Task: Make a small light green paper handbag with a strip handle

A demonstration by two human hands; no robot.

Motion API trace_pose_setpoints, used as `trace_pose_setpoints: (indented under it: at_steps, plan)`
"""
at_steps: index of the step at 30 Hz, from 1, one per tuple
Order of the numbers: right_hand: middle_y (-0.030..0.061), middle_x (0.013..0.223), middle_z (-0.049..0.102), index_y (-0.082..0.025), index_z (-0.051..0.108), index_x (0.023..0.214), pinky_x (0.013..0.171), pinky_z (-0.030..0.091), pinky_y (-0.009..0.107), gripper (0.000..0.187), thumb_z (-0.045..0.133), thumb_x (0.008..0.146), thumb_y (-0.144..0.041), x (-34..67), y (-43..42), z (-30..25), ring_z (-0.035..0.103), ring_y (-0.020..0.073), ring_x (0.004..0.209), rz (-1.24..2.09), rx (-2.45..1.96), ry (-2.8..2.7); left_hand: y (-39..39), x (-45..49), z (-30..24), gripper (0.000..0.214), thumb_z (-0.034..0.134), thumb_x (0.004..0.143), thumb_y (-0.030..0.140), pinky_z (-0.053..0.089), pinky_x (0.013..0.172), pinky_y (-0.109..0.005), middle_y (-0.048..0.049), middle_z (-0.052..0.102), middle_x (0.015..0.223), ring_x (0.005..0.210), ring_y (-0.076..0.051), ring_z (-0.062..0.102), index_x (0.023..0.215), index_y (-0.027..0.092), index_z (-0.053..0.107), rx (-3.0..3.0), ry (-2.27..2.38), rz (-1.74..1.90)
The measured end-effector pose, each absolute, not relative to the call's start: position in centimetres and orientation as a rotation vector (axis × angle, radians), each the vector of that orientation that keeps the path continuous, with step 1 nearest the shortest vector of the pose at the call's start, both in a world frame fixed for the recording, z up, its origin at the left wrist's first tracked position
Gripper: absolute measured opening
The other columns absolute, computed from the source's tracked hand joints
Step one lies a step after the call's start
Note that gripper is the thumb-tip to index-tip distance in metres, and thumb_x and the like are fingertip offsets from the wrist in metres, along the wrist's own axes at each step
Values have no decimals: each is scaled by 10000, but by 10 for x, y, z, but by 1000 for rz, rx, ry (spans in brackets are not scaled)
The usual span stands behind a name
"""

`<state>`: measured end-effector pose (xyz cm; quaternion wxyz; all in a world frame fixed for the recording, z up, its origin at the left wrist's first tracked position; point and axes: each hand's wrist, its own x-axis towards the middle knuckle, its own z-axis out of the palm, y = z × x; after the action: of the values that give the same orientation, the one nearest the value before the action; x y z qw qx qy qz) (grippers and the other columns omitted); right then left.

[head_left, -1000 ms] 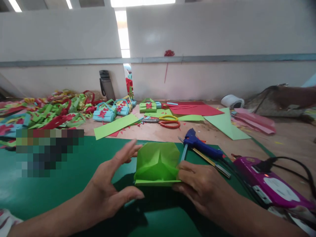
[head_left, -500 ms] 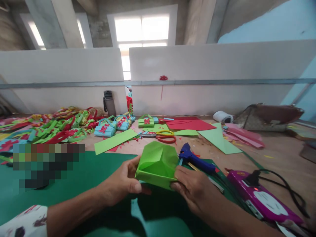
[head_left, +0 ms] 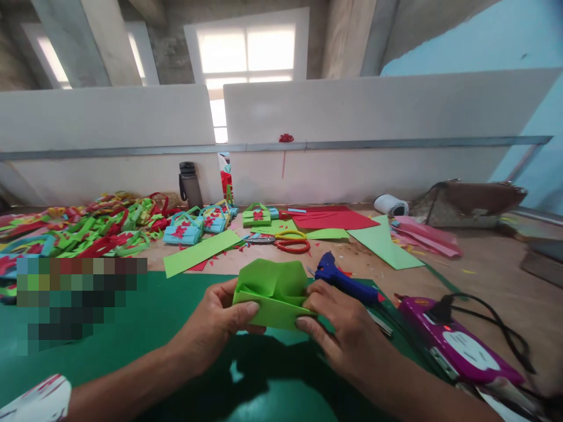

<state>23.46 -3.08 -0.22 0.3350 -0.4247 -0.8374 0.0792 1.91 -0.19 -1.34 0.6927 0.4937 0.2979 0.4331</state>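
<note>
Between left grip (head_left: 216, 316) and right grip (head_left: 341, 319), folded green paper (head_left: 277, 310), pinched

The left hand (head_left: 213, 322) (spread open beside it a second ago) is now gripping the green folded paper (head_left: 275, 308), which is showing more of its front panel.

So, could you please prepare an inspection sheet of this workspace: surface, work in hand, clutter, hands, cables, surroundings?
Surface: green mat on brown tabletop.
Work in hand: folded green paper piece, held above the mat.
Clutter: scissors, blue glue gun, red paper, paper heap at left.
Hands: left hand and right hand grip opposite ends of the piece.
Cables: black cable beside purple power strip, black plug inserted.
Surroundings: white partition behind; grey bottle and brown handbag before it.
</note>
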Motion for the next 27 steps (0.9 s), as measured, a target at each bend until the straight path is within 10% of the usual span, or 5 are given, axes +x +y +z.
trace_pose_setpoints:
  at_steps: [7, 13, 27]
  plan:
    - [38, 1053, 533, -201, 527, 814, 824, 419, 346, 68, 576, 781, -169, 232, -34, 5, 529, 181, 940, 449, -1178, -1837, -6, 21, -8, 246, 770, 661, 251, 559, 603, -261, -47, 716, 818, 711, -177, 666, 882, 178, 690, 1035, 717, 1035]
    - [76, 1142, 586, -207, 392, 1269, 873, 464, 376, 614, 665, 719, -223, 227, -27, 3, 573, 202, 1011, 1129, -964, -1525, -8, 23, -3, 279, 788, 632, 268, 566, 612, -284, -53, 719, 815, 702, -193, 672, 875, 169, 692, 1026, 728, 1024]
    - [8, 719, 668, -139, 667, 800, 605, 466, 231, 253, 728, 672, -349, 226, -31, 9, 601, 137, 671, 1347, -980, -1357, -9, 24, -9, 285, 764, 675, 263, 557, 676, -306, -69, 726, 884, 778, -218, 684, 929, 163, 685, 993, 802, 947]
